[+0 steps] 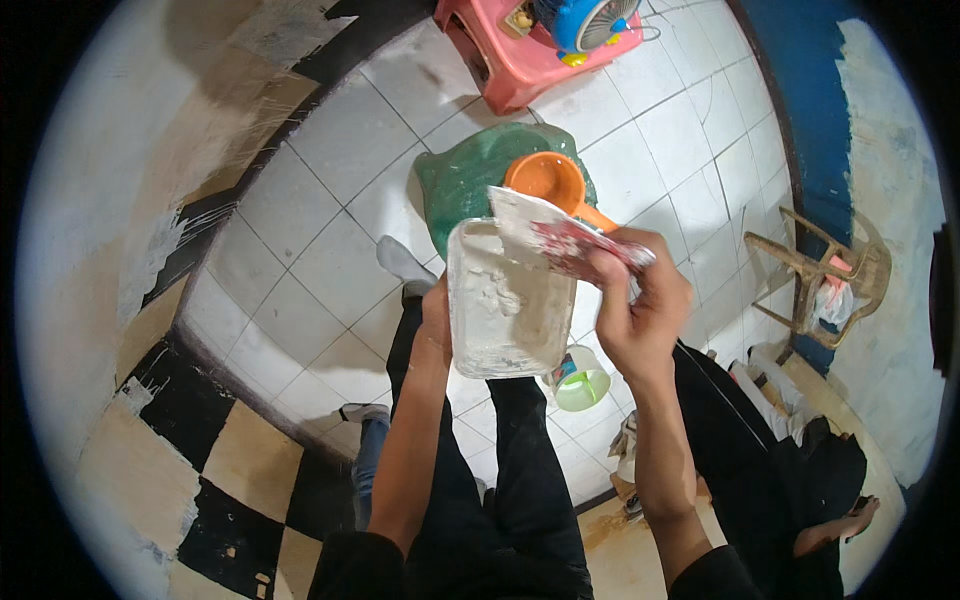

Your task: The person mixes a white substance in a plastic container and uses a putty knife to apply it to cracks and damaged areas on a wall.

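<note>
Your left hand is closed on the left side of a clear rectangular tub, held above your legs; its thumb and fingers are partly hidden by the wall. Your right hand pinches a flat white spreader (marked in red) between thumb and fingers, its blade tilted over the tub's upper right corner. White paste lies inside the tub, heaped near the middle. Below, on the tiled floor, are a pale green container and a green sack with an orange dipper on it. Farther off, a pink stool bears a blue fan.
</note>
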Demonstrator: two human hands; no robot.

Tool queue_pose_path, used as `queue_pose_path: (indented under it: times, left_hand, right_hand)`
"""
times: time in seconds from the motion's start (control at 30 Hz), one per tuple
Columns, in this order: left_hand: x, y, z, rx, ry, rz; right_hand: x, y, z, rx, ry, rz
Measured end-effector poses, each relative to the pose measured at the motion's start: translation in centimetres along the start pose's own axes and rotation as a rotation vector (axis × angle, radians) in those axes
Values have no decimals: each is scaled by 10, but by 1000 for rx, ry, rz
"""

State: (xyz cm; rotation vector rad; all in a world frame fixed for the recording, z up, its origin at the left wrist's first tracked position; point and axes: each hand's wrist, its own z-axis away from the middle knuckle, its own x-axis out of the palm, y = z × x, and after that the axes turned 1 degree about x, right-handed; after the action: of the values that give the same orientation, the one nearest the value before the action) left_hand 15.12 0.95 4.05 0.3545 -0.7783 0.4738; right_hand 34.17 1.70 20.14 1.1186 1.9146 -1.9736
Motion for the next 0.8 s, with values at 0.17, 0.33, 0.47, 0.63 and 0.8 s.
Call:
queue_pose_path:
  times: [0.17,0.33,0.47,0.63,0.8]
  left_hand:
    - [-17,9,-4,98,-329,-12]
    - [-12,9,-7,185,-116,-71]
    - [-68,14,-6,544,104,-606]
    - [-68,40,-8,509,18,-119]
    - [-96,46,-12,493,29,-79]
  right_hand:
    - [18,13,-1,221,-137,-78]
    - [25,27,3,239,-92,-260]
    - [11,82,8,328,141,-318]
    - [10,254,28,370,-103,367]
    - [44,311,14,538,-579,417]
